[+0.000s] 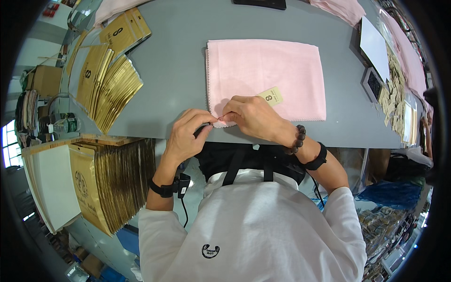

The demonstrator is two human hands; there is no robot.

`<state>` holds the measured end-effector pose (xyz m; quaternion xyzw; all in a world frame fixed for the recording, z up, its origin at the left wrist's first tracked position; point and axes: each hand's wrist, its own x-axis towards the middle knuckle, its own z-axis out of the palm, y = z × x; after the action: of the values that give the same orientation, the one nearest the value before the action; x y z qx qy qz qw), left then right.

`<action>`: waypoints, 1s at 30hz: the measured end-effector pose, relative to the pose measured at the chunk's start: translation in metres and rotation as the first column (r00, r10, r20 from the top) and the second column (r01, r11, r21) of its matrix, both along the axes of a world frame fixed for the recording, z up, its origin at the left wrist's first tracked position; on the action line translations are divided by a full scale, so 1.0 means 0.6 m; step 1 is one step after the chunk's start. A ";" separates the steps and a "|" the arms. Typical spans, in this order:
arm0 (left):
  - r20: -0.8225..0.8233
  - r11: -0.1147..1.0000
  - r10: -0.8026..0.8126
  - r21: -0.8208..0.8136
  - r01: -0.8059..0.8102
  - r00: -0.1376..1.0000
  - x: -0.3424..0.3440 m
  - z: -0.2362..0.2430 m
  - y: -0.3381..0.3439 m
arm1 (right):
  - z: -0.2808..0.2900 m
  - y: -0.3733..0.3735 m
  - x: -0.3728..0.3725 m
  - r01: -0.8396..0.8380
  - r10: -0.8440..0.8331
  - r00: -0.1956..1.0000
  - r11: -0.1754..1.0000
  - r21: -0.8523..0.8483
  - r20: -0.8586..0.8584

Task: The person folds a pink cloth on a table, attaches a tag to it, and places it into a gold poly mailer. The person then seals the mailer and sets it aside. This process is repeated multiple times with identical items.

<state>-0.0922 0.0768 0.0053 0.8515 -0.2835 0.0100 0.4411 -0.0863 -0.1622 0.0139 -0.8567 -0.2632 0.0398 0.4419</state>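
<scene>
A folded pink cloth (286, 61) with a scalloped edge lies flat on the grey table. My left hand (187, 134) pinches at its near left corner, thumb and forefinger almost together. Bent over the same corner, my right hand (256, 115) has its fingertips closed on the edge, just beside the left fingertips. Whether anything small sits between the fingertips is too hidden to make out. A small cream tag (271, 96) rests on the cloth by the right knuckles, partly covered by them.
Gold packets (115, 89) are fanned out on the table's left, above a row of larger gold bags (112, 183) below its edge. At right lie a white board (375, 49), a dark box (373, 84) and a heap of cream tags (393, 101). A dark flat device (260, 3) sits at the far edge.
</scene>
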 end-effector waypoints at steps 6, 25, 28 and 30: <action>0.001 1.000 0.004 -0.016 -0.004 1.000 0.000 -0.003 0.000 | -0.002 -0.003 0.001 -0.002 0.002 0.999 1.000 -0.013 -0.039; -0.288 0.966 0.178 -0.128 -0.222 0.941 -0.018 -0.015 -0.014 | -0.013 0.012 0.008 0.019 -0.016 0.999 0.997 0.072 -0.040; -0.390 0.945 0.176 -0.189 -0.266 0.904 -0.015 -0.021 -0.014 | -0.009 0.011 -0.003 0.042 -0.030 0.995 0.991 0.130 -0.094; -0.522 0.926 0.134 -0.237 -0.294 0.842 -0.011 -0.023 -0.012 | -0.011 0.009 -0.009 0.032 -0.028 0.999 0.992 0.123 -0.039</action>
<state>-0.0987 0.0696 -0.0084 0.7724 -0.0572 -0.1152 0.6220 -0.0916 -0.1570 0.0073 -0.8307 -0.2440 0.0327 0.4994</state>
